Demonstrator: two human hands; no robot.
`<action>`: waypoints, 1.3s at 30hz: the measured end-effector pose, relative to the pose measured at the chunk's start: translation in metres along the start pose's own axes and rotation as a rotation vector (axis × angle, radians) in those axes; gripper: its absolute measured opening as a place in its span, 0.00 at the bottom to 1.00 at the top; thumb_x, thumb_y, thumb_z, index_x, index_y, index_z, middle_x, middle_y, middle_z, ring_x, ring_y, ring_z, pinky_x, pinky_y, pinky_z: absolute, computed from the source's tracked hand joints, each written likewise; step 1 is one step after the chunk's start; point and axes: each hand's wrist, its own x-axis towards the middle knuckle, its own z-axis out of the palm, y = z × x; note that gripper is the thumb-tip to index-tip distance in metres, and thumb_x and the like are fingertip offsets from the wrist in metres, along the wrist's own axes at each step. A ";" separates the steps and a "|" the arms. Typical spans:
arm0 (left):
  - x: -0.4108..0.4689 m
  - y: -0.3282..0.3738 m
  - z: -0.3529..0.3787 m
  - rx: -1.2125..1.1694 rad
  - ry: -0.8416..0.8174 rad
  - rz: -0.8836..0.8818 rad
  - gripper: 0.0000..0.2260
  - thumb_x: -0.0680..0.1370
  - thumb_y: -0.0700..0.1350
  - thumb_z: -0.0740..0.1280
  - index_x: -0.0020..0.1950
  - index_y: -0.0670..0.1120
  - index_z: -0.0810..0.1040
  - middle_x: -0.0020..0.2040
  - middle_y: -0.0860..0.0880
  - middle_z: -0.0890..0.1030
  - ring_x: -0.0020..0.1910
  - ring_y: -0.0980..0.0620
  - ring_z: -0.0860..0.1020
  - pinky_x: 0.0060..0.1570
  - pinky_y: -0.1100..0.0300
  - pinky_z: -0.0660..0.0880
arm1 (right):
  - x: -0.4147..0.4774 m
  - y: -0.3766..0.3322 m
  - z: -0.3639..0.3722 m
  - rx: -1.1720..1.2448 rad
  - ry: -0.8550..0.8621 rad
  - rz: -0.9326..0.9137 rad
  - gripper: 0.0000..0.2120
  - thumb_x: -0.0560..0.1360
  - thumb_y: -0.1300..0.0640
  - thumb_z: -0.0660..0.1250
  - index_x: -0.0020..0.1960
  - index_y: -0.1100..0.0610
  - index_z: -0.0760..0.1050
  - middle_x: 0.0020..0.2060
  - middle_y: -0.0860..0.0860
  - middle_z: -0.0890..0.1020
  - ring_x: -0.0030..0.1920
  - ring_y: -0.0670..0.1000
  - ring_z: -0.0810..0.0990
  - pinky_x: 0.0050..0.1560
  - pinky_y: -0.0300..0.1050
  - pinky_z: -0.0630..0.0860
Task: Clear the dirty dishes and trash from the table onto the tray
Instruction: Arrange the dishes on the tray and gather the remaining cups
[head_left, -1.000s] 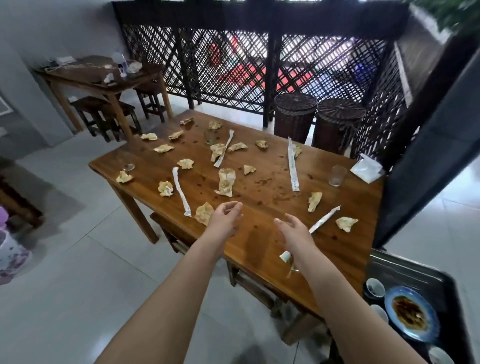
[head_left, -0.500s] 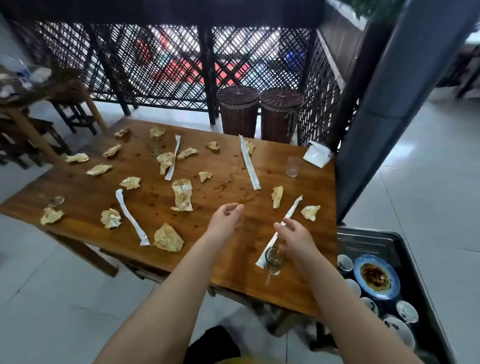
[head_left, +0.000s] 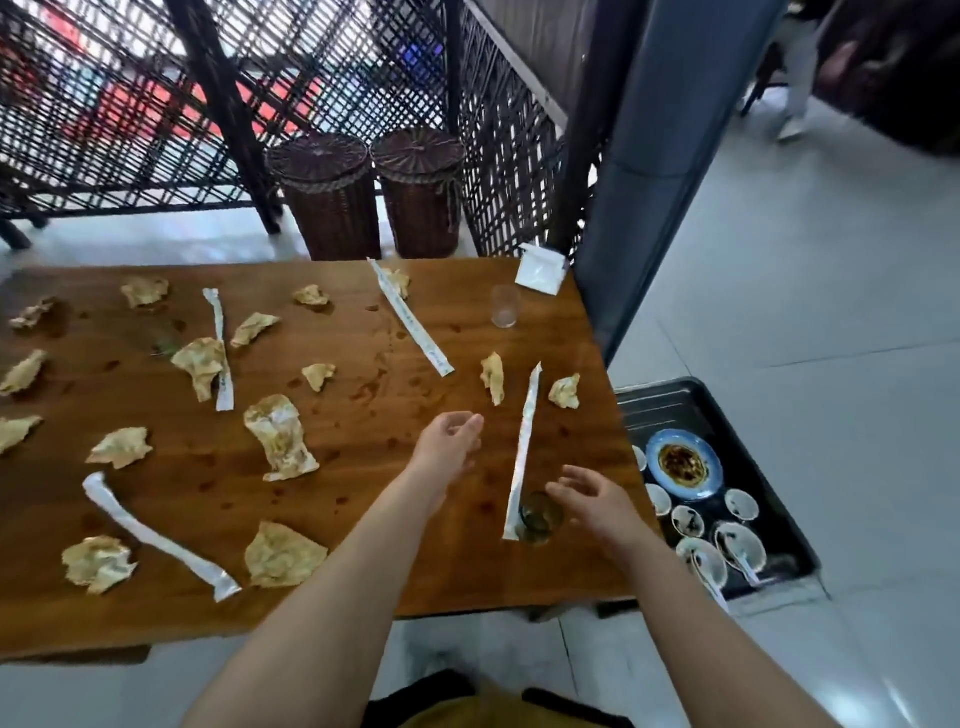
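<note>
2 lidded dark wicker baskets (head_left: 332, 208) stand side by side on the pale tiled floor (head_left: 805, 312), backed by a black lattice screen (head_left: 130, 104). Right of them rises a blue-grey pillar (head_left: 665, 156). At the upper right a blurred trouser leg (head_left: 797, 67) shows.

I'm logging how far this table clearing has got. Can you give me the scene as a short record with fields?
left hand: open, over the table, holding nothing
right hand: open, beside the near glass, no grip on it
far glass: upright, near the tissue pack
trash: crumpled napkins and paper wrappers scattered across the table
tray: low, right of the table; holds a blue plate and small cups
</note>
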 end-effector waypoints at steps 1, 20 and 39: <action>0.002 -0.001 0.000 0.008 -0.007 -0.004 0.12 0.80 0.48 0.63 0.63 0.48 0.73 0.62 0.48 0.77 0.60 0.51 0.76 0.62 0.53 0.75 | -0.001 0.003 0.002 -0.007 0.010 0.013 0.27 0.74 0.49 0.71 0.70 0.52 0.68 0.67 0.53 0.73 0.64 0.53 0.72 0.61 0.48 0.72; 0.041 -0.019 0.006 0.126 -0.087 -0.116 0.13 0.80 0.49 0.63 0.63 0.48 0.72 0.63 0.48 0.77 0.59 0.51 0.76 0.58 0.55 0.74 | 0.023 0.040 0.036 0.043 0.043 0.137 0.36 0.69 0.53 0.76 0.73 0.50 0.63 0.70 0.53 0.68 0.69 0.57 0.67 0.69 0.55 0.66; 0.076 -0.012 0.023 0.081 -0.068 -0.199 0.10 0.80 0.47 0.64 0.61 0.48 0.73 0.62 0.48 0.77 0.61 0.50 0.76 0.61 0.52 0.73 | 0.051 0.030 0.022 0.077 0.087 0.051 0.27 0.69 0.53 0.76 0.64 0.52 0.71 0.57 0.48 0.75 0.57 0.50 0.72 0.57 0.43 0.71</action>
